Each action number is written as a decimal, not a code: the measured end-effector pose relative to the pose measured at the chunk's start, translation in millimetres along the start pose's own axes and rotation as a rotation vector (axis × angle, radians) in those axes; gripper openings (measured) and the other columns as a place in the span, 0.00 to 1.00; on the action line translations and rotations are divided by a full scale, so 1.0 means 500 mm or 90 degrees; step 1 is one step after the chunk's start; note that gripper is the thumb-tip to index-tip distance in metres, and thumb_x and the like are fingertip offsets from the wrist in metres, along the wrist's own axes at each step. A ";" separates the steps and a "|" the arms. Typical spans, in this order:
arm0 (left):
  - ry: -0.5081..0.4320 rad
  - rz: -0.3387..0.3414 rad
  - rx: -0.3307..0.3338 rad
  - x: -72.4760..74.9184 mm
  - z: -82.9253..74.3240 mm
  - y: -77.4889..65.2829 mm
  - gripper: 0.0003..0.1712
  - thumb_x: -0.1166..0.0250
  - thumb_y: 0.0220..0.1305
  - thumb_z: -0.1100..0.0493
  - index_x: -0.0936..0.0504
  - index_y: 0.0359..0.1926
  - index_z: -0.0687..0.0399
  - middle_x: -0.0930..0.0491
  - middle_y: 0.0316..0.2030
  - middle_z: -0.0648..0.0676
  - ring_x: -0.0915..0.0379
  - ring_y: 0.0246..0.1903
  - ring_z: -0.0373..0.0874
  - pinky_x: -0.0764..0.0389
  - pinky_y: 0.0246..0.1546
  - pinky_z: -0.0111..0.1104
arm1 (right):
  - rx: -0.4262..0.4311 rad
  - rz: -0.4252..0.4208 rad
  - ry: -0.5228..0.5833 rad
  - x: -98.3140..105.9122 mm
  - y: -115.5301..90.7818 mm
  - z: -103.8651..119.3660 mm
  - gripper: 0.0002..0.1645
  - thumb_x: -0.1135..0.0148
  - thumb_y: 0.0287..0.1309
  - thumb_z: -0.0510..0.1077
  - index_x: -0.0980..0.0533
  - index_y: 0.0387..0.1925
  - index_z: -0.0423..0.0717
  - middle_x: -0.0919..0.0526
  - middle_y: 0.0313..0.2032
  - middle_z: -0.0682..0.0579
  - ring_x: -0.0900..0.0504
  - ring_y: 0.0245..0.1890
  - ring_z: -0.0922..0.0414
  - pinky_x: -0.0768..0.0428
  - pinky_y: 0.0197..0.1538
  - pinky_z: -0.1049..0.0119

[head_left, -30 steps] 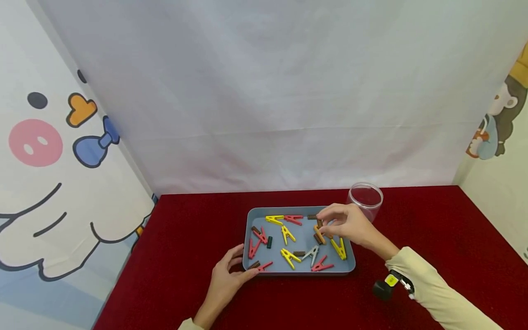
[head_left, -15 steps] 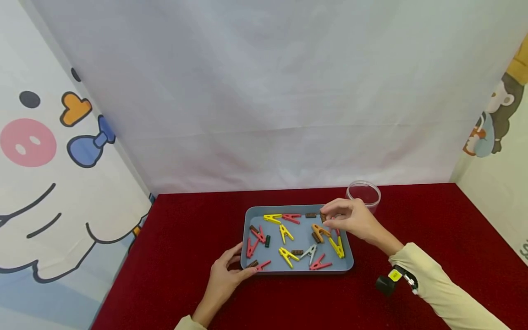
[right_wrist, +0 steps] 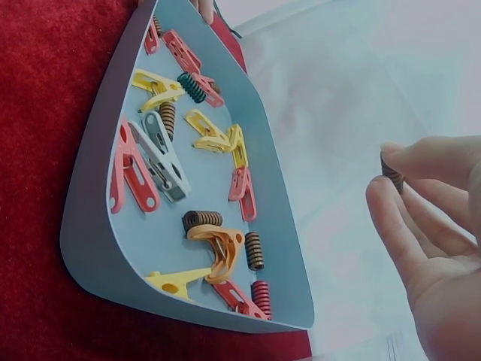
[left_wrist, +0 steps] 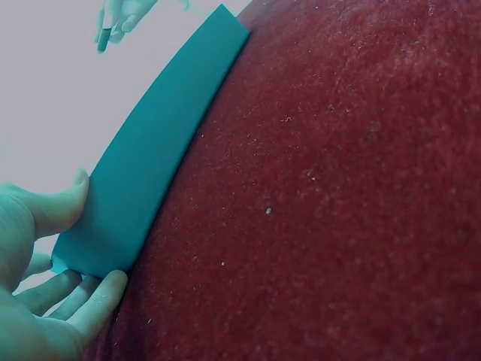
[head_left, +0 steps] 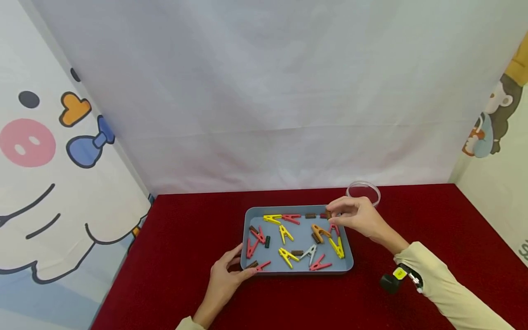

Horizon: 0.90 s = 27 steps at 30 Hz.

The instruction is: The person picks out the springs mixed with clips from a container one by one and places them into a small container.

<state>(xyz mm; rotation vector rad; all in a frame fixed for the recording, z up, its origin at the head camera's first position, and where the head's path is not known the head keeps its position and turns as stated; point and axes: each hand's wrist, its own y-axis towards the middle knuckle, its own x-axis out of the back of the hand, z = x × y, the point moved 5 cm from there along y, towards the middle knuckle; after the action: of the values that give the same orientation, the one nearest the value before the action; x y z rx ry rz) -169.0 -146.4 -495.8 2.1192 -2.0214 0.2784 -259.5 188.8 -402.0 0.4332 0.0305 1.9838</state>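
Observation:
My right hand [head_left: 359, 220] pinches a brown coil spring [head_left: 328, 214] between thumb and fingertips, held up over the right back part of the grey-blue tray [head_left: 303, 233]. The right wrist view shows that spring [right_wrist: 392, 173] apart from the tray. At the tray's front left corner, my left hand [head_left: 224, 277] grips the wall, thumb at the front and fingers round the side. In the tray lie red, yellow and grey spring clamps, an orange clamp [right_wrist: 225, 239], a green spring [head_left: 267, 242], a red spring [right_wrist: 261, 298] and several brown springs.
A clear round jar [head_left: 363, 183] stands behind my right hand, which partly hides it. Dark red cloth [head_left: 185, 238] covers the table. A pale curtain [head_left: 264, 91] hangs along the back, with printed panels at both sides.
My right hand has lifted the brown spring from beside the orange clamp and carried it right and slightly back, toward the jar. The left hand stays at the tray's corner.

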 end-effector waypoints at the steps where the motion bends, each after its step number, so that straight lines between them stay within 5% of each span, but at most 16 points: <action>1: 0.002 -0.002 0.000 0.000 0.001 0.000 0.42 0.22 0.44 0.57 0.27 0.63 0.53 0.25 0.53 0.58 0.25 0.47 0.51 0.21 0.34 0.27 | -0.003 -0.002 0.000 0.001 0.000 0.000 0.16 0.32 0.53 0.34 0.21 0.44 0.32 0.21 0.39 0.36 0.18 0.35 0.49 0.19 0.40 0.64; 19: 0.022 -0.006 0.000 0.000 0.004 -0.002 0.42 0.23 0.45 0.55 0.28 0.64 0.51 0.25 0.55 0.57 0.26 0.49 0.51 0.21 0.35 0.27 | -0.018 -0.055 -0.056 0.048 -0.008 0.002 0.19 0.30 0.52 0.37 0.21 0.46 0.34 0.18 0.37 0.40 0.20 0.31 0.56 0.19 0.31 0.62; 27: 0.036 -0.010 -0.004 -0.001 0.003 -0.002 0.42 0.23 0.46 0.54 0.28 0.64 0.52 0.25 0.54 0.56 0.25 0.49 0.51 0.22 0.35 0.26 | -0.024 -0.075 -0.061 0.065 -0.011 -0.002 0.20 0.30 0.51 0.38 0.21 0.46 0.35 0.18 0.39 0.39 0.18 0.35 0.55 0.19 0.37 0.64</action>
<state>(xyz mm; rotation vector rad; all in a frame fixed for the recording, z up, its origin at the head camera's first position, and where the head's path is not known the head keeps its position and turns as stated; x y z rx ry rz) -168.0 -146.4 -497.1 2.0991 -1.9704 0.3255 -267.3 220.1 -395.0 0.4901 -0.0412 1.8434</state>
